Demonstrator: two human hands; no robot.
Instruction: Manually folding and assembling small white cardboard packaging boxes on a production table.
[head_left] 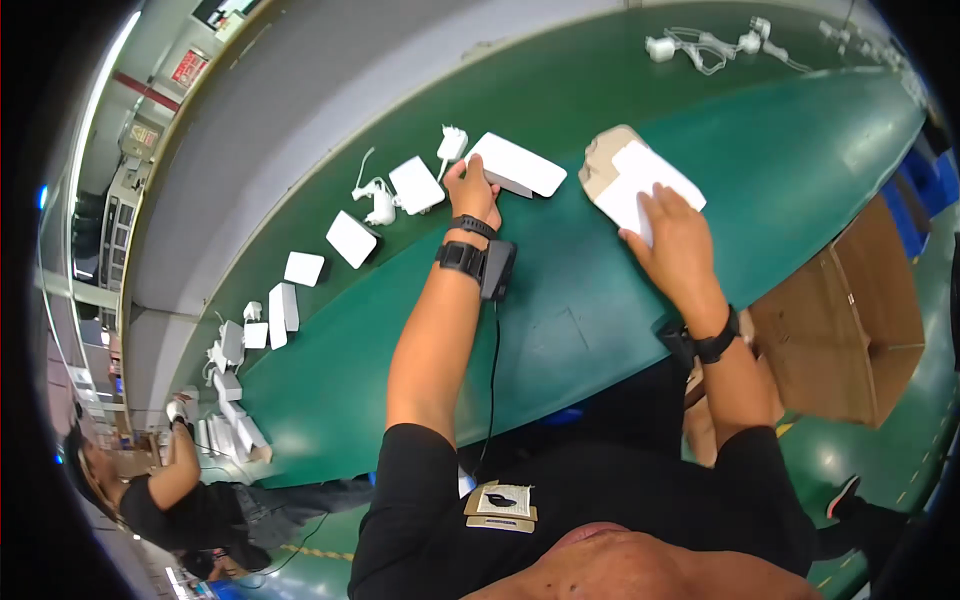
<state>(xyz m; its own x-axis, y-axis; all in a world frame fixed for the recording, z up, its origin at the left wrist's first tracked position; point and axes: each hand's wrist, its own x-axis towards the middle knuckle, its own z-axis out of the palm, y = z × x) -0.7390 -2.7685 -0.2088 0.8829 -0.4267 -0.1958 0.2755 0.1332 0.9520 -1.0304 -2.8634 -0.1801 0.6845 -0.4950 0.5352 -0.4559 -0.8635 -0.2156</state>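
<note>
My left hand is closed on the near left end of a slim white box. The box is tilted on the green table, and part of my grip is hidden behind it. My right hand lies with outstretched fingers and thumb apart over a white flat piece. Beneath that piece shows brown cardboard, which has a cut, uneven edge. Whether the white piece and the cardboard are joined, I cannot tell. Just beyond my left hand is a white plug adapter.
White boxes and adapters with cables line the table's left side. More cabled adapters lie at the far right. An open cardboard carton stands by the right edge. Another person works at the far left.
</note>
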